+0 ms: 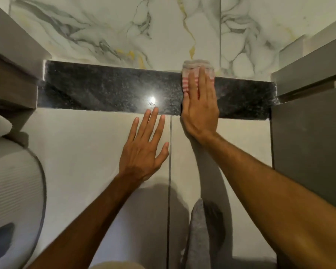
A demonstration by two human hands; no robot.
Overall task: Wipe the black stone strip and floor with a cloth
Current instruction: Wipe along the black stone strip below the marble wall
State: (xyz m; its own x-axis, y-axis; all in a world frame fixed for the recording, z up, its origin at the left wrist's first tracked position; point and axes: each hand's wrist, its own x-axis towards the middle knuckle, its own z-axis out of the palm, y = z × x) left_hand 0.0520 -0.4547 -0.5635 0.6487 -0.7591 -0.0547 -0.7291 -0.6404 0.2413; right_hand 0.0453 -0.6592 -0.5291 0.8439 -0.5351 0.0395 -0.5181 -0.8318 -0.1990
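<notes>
A black speckled stone strip (109, 88) runs across a doorway between grey door frames, with a bright light reflection near its middle. My right hand (200, 105) lies flat across the strip's right part, pressing a folded cloth (197, 66) with pink and white stripes against the stone; the cloth's far end pokes out past my fingertips onto the marble floor. My left hand (145, 146) rests flat, fingers spread, on the pale floor tile (81, 152) just in front of the strip, holding nothing.
White marble-pattern floor (124, 26) with grey and gold veins lies beyond the strip. Grey door frames (308, 133) stand on both sides. A white ribbed object with a dark cable (16, 183) sits at the left. A grey-clothed knee (199, 235) is at the bottom.
</notes>
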